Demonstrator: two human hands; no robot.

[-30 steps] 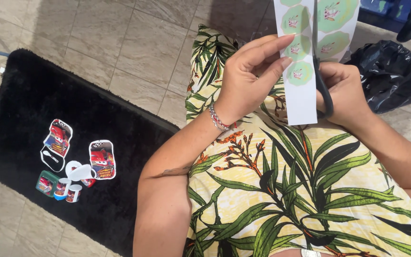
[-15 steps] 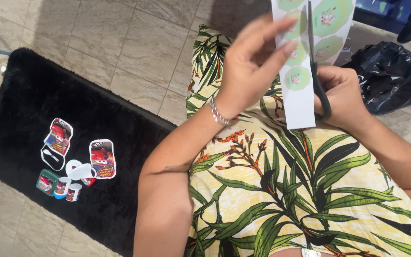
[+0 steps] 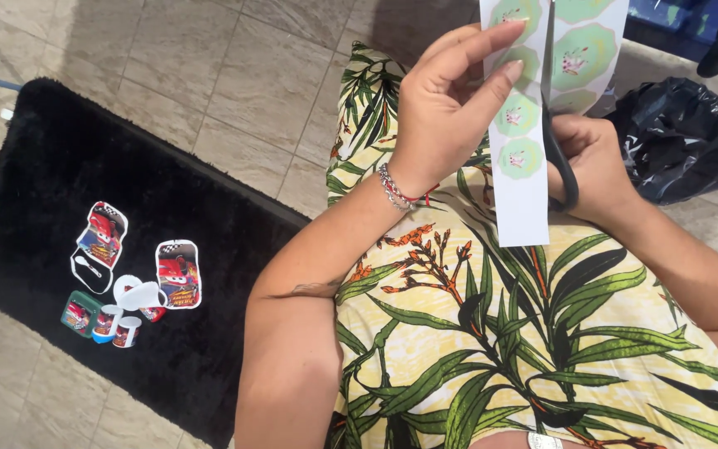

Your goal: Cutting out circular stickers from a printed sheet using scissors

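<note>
My left hand (image 3: 450, 100) pinches a white paper sheet (image 3: 518, 191) printed with green round stickers, holding its left strip near the top. My right hand (image 3: 596, 166) sits behind the sheet and grips black scissors (image 3: 560, 154), whose blades run up a cut through the paper's middle. The strip on the right side of the cut (image 3: 585, 54) rises to the frame's top. Both hands are held above my lap, which is covered by a yellow leaf-print fabric (image 3: 492, 333). A beaded bracelet (image 3: 392, 187) circles my left wrist.
A black shaggy rug (image 3: 60, 166) lies on the tiled floor at left, carrying several cut-out car-themed paper shapes (image 3: 178, 273) and small rolls (image 3: 118, 320). A black plastic bag (image 3: 679, 137) sits at the upper right.
The scissors have cut further up the sheet, and my left hand has shifted its pinch slightly higher on the left strip. The cut-outs on the rug have not moved.
</note>
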